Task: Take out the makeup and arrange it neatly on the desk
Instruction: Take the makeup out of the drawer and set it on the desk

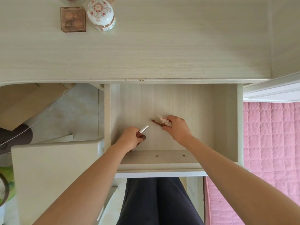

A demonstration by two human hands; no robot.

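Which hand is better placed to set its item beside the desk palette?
Likely left. The left hand has its grip on a silver-capped tube and sits nearer the palette, far left on the desk. The right hand, holding an ornate tube, is farther right.

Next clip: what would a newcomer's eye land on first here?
Both hands are in the open drawer: the left hand grips a silver-capped tube, the right hand holds small pink-topped makeup pieces. At the far left of the desk sit a brown palette and a floral egg-shaped box.
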